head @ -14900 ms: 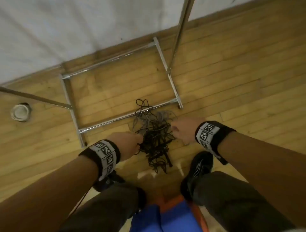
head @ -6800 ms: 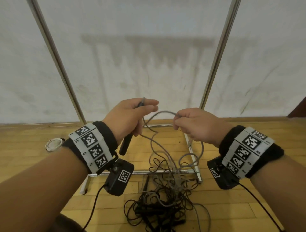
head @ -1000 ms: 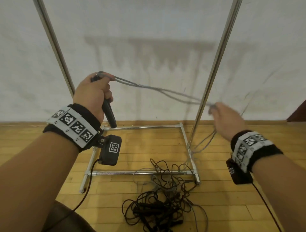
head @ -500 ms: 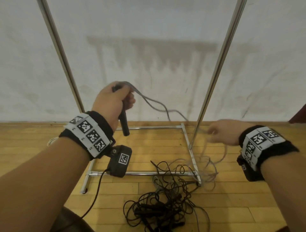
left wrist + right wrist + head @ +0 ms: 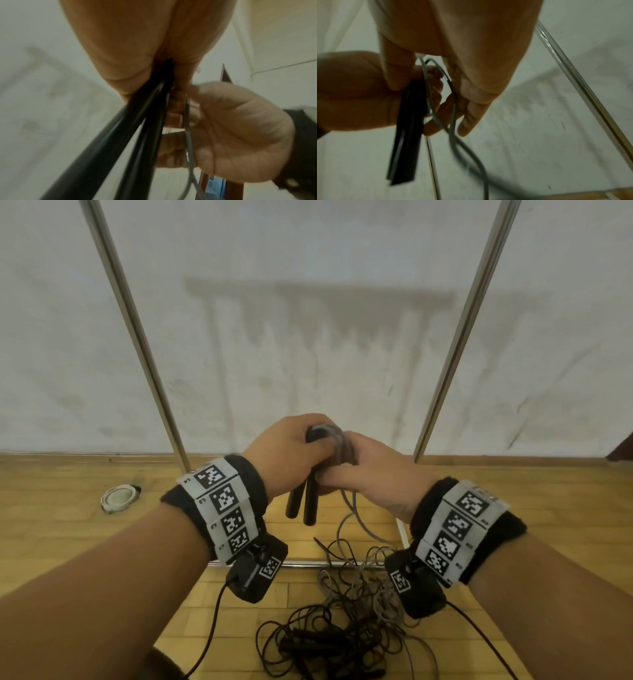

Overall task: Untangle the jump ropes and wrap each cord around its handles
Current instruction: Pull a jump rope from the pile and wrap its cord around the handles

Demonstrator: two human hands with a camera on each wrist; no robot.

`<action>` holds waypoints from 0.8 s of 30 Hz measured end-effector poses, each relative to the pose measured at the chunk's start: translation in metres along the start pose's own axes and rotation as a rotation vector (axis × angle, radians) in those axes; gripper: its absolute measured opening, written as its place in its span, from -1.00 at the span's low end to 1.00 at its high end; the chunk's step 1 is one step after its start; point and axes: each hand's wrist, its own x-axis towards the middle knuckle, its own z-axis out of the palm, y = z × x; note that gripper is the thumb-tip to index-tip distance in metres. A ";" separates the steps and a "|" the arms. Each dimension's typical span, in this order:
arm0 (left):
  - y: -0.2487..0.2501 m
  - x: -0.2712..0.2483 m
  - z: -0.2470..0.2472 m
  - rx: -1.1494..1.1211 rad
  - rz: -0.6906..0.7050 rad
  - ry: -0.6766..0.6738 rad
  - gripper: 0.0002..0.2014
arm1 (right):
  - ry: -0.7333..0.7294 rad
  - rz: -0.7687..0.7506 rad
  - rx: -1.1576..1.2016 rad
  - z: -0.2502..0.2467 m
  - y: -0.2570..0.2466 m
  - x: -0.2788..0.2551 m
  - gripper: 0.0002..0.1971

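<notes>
My left hand (image 5: 317, 448) grips two black handles (image 5: 303, 503) side by side at chest height, their lower ends pointing down. A grey cord (image 5: 354, 517) loops over the handle tops and hangs down to the floor. Pressed against the left hand, my right hand (image 5: 337, 472) pinches that cord beside the handles. The left wrist view shows the handles (image 5: 128, 142) and the cord (image 5: 187, 135) crossing the right fingers. The right wrist view shows the handles (image 5: 407, 135) and cord (image 5: 453, 108). A tangled pile of black and grey ropes (image 5: 342, 642) lies on the floor below.
A metal rack stands ahead with two slanted poles (image 5: 137, 337) (image 5: 462, 337) and a low base bar (image 5: 308, 565) right behind the pile. A white round object (image 5: 118, 498) lies on the wooden floor at left. A white wall closes the back.
The right hand has come up from low on the right to meet the left hand, laying a turn of grey cord on the handles. The left hand has dropped toward the middle.
</notes>
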 end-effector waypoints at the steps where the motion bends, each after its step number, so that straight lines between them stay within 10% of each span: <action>1: 0.000 0.001 0.000 -0.063 -0.011 0.035 -0.75 | -0.005 0.015 -0.021 0.003 0.002 0.001 -0.65; 7: 0.006 0.009 -0.005 -0.736 -0.076 0.200 -0.73 | 0.114 0.106 -0.193 0.012 0.012 0.005 -0.67; 15: 0.019 0.025 0.001 -1.086 -0.067 0.546 -0.66 | 0.160 0.169 0.295 0.027 0.016 0.010 -0.49; 24: 0.005 0.026 -0.005 -0.558 0.156 0.376 -0.87 | 0.480 0.164 0.478 0.007 0.006 0.018 -0.62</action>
